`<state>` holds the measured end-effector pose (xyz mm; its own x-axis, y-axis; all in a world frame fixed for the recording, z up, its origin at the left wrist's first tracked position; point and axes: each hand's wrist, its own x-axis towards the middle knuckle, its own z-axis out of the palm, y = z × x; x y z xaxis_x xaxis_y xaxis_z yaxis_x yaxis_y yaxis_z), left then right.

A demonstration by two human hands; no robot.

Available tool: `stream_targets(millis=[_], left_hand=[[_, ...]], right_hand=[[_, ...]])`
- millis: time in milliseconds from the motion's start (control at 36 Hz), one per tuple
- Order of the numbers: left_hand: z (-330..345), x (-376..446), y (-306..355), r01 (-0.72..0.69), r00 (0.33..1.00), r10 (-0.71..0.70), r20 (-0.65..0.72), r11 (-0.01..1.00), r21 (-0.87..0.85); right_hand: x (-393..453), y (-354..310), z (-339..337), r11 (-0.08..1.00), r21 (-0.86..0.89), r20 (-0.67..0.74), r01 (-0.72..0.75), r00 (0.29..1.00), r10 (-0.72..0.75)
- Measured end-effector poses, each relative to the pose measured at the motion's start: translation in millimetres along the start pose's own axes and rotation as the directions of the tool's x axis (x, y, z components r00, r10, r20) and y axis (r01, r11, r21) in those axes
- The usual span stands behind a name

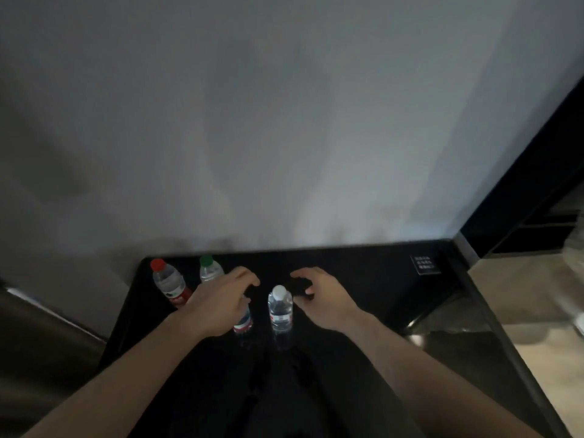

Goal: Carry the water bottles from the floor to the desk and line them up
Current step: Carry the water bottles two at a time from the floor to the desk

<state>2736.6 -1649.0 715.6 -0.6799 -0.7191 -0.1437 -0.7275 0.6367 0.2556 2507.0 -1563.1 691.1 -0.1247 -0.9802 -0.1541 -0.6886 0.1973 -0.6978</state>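
On the dark surface (363, 279) the white-capped bottle (280, 311) stands upright between our hands; our right hand (319, 298) hovers just beside it, loosely curled and empty, while our left hand (221, 298) covers another bottle (244, 322), grip unclear.

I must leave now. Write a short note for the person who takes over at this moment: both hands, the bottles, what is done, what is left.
Left hand: curled over a bottle with a red-and-green label, which it mostly hides; whether it grips is unclear.
Right hand: open, holds nothing, beside the white-capped bottle.
Four bottles stand upright on the black desk: the red-capped bottle and green-capped bottle at the back left, the other two nearer.
Done: four are up.
Left: align them into one row. The floor supply is not in view.
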Motion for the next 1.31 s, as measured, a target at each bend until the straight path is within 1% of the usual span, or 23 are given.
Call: stream_targets(millis=[56, 139, 250, 333, 444, 528, 611, 778, 972, 1056, 1167, 1306], left_hand=[[-7.0, -6.5, 29.7, -0.069, 0.996, 0.066, -0.067, 0.997, -0.032], [-11.4, -9.4, 81.7, -0.172, 0.977, 0.160, -0.140, 0.982, -0.080], [-2.8, -4.2, 172.9, -0.269, 0.952, 0.243, -0.185, 0.955, -0.129], [7.5, 3.1, 249.8, -0.366, 0.923, 0.341, -0.180, 0.921, -0.130], [29.2, 12.1, 357.0, -0.495, 0.866, 0.479, -0.146, 0.861, -0.115], [46.3, 15.0, 433.7, -0.579, 0.815, 0.569, -0.108, 0.807, -0.116], [58.8, 14.4, 505.5, -0.648, 0.761, 0.645, -0.066, 0.752, -0.118], [79.1, 12.1, 631.2, -0.758, 0.651, 0.758, -0.054, 0.644, -0.104], [104.7, 26.8, 773.6, -0.860, 0.510, 0.860, -0.025, 0.510, 0.006], [117.5, 37.0, 833.1, -0.886, 0.462, 0.887, -0.008, 0.462, 0.021], [136.1, 56.9, 906.7, -0.906, 0.424, 0.906, 0.012, 0.423, 0.014], [162.7, 103.1, 994.5, -0.906, 0.424, 0.903, 0.073, 0.422, 0.037]], right_hand=[[-29.8, 6.7, -25.9, 0.999, 0.032, -0.062, 0.008, 0.998, -0.006], [-83.8, 22.9, -67.5, 0.999, 0.049, -0.155, -0.020, 0.987, 0.028], [-170.3, 64.2, -122.8, 0.996, -0.004, -0.238, -0.089, 0.968, 0.086], [-236.1, 98.7, -160.3, 0.981, -0.034, -0.289, -0.192, 0.941, 0.174], [-325.6, 149.3, -207.7, 0.952, -0.091, -0.384, -0.293, 0.892, 0.238], [-388.7, 184.5, -237.5, 0.923, -0.108, -0.449, -0.370, 0.846, 0.286], [-443.8, 214.5, -261.5, 0.890, -0.101, -0.485, -0.444, 0.803, 0.345], [-537.8, 267.5, -304.1, 0.840, -0.014, -0.573, -0.543, 0.693, 0.438], [-620.6, 328.5, -357.8, 0.774, 0.067, -0.656, -0.629, 0.557, 0.509], [-648.8, 359.3, -384.4, 0.742, 0.077, -0.667, -0.666, 0.519, 0.535], [-678.8, 409.2, -427.0, 0.706, 0.098, -0.673, -0.701, 0.476, 0.566], [-709.9, 475.3, -488.0, 0.660, 0.111, -0.667, -0.743, 0.437, 0.604]])
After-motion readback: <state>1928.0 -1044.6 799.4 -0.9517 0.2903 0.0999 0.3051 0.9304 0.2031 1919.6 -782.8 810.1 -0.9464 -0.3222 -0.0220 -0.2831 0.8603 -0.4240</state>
